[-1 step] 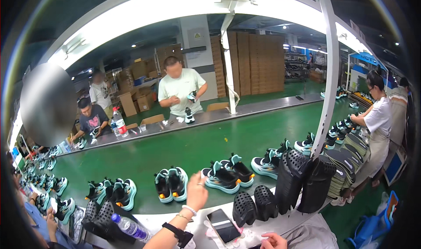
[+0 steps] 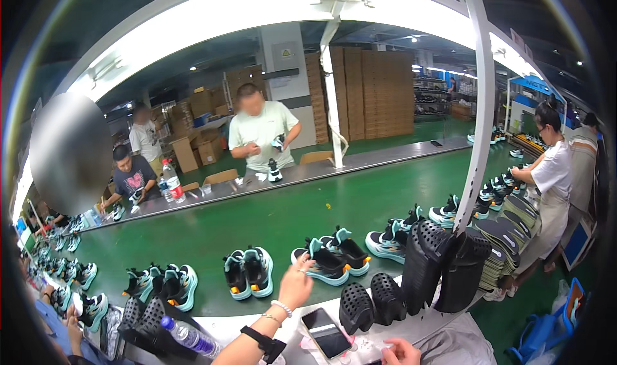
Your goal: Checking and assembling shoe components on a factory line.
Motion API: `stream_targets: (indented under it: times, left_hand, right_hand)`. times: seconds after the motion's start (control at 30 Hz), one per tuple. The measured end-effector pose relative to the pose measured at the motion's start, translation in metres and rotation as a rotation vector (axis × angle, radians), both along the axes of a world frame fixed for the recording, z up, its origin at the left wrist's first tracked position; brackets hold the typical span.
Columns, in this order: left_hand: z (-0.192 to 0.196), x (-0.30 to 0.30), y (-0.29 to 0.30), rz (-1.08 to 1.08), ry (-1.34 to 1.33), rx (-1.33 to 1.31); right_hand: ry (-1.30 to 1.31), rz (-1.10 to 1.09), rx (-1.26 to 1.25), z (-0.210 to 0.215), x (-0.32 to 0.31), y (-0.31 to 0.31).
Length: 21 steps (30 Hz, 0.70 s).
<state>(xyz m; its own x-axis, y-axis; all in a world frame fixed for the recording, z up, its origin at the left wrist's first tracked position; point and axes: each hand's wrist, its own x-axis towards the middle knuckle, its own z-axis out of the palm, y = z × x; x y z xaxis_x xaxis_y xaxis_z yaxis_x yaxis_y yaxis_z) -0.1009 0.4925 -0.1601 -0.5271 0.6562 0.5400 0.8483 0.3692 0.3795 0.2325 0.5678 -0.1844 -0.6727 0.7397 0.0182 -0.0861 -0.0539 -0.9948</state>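
Observation:
My left hand (image 2: 296, 284) reaches over the near edge of the green belt, its fingers loosely stretched and nothing seen in them. Its fingertips overlap the side of a black and mint-green sneaker (image 2: 328, 270); I cannot tell whether they touch. A matching sneaker (image 2: 350, 252) stands just right of that one. Left of the hand, another pair of sneakers (image 2: 249, 275) stands with heels toward the far side. My right hand (image 2: 402, 352) is low at the bottom edge above the white ledge, fingers partly bent and apart, beside a phone (image 2: 326, 333).
Black perforated clogs (image 2: 371, 301) and tall black holders (image 2: 427, 262) line the ledge. A plastic bottle (image 2: 189, 336) lies by my left forearm. A white post (image 2: 475, 114) rises at right. People work across the belt (image 2: 260, 130) and at right (image 2: 553, 165). More sneakers stand along the belt.
My left hand has moved a little to the right, so its fingers now overlap the sneaker's side more. The right hand stays nearly in place. The whole view has shifted slightly.

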Motion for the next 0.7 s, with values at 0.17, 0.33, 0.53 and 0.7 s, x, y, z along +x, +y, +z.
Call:
stream_targets:
  times: [0.17, 0.33, 0.53, 0.7]
  left_hand:
    - [-0.008, -0.003, 0.052, -0.114, -0.282, -0.377]
    - [-0.009, -0.021, 0.043, 0.044, -0.109, -0.669]
    - [-0.019, -0.031, 0.014, 0.059, -0.280, -0.790]
    - [-0.037, -0.029, 0.023, 0.038, -0.342, -0.718]
  right_hand:
    - [-0.351, -0.247, 0.896, 0.076, -0.070, 0.013]
    - [-0.852, -0.007, 1.217, 0.059, -0.116, 0.019]
    - [-1.014, -0.013, 1.236, 0.048, -0.115, 0.026]
    - [-0.933, -0.087, 1.269, 0.051, -0.122, 0.029]
